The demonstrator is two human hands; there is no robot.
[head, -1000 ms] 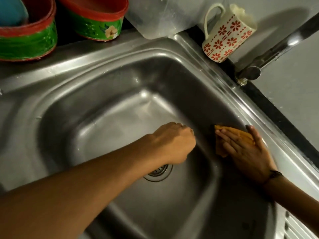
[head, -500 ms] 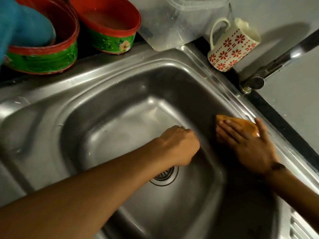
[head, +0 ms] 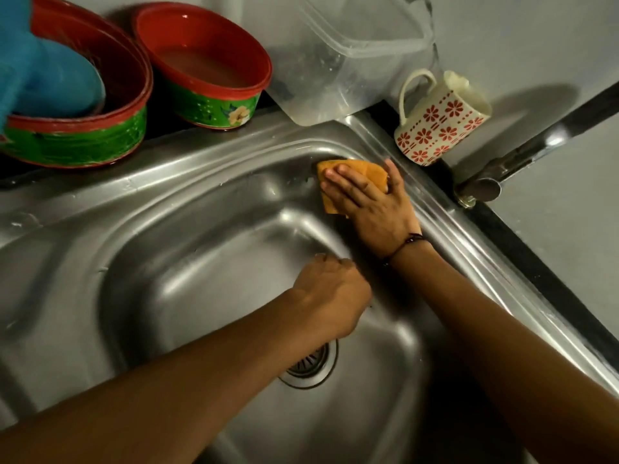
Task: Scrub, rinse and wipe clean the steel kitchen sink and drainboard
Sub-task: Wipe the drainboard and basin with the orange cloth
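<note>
Sponge (head: 351,172) found flat against the far corner wall of the sink (head: 187,262), just under the rim, pressed there by the right hand (head: 371,209) with fingers straight and spread — not curled round it. Left hand (head: 331,296) loosely fisted over the basin floor near the drain (head: 310,366), holding nothing visible. Unscrubbed wall judged to run leftward from the sponge — right hand nearer.

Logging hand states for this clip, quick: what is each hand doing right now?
Left hand: curled into a fist, holding nothing visible.
Right hand: fingers straight, pressing the orange sponge against the sink wall.
</note>
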